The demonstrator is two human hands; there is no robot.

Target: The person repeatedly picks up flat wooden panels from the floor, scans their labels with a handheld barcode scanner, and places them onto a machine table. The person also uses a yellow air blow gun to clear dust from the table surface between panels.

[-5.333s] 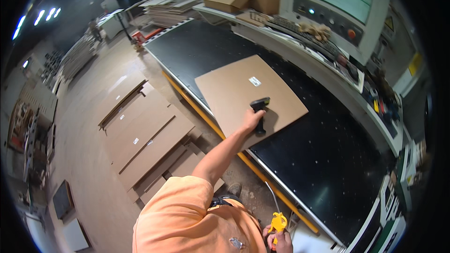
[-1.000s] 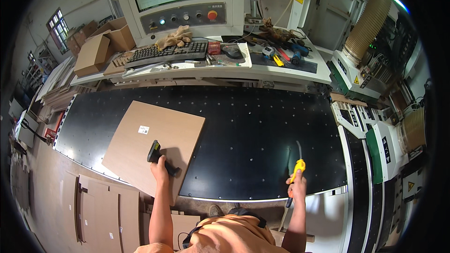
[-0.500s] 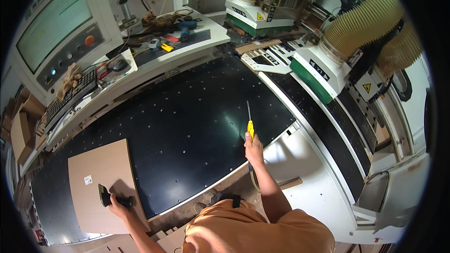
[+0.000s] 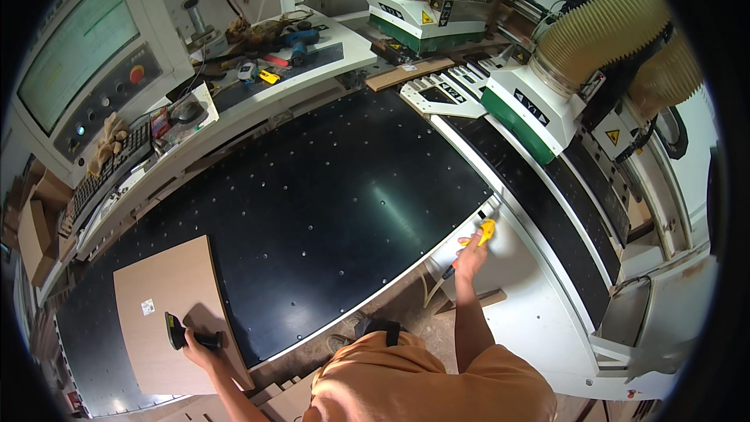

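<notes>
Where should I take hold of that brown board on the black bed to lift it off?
Take the brown board by its near long edge, which seems to overhang the black bed's front rim, coming from the operator's side. It lies flat, so only that edge likely offers finger room. The left hand already holds a black handle there.

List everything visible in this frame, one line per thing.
wooden panel: 1, light brown with a small white sticker, near left corner of the bed
black handled tool: 1, black, on the panel, under the left hand
machine bed: 1, black with a grid of small holes, centre
yellow-handled tool: 1, yellow, at the bed's right edge, in the right hand
control console: 1, grey with a green screen and red button, upper left
keyboard: 1, dark, below the console
dust hose: 1, tan ribbed, upper right
cardboard boxes: several, brown, far left
left hand: 1, gripping the black tool
right hand: 1, holding the yellow tool
</notes>
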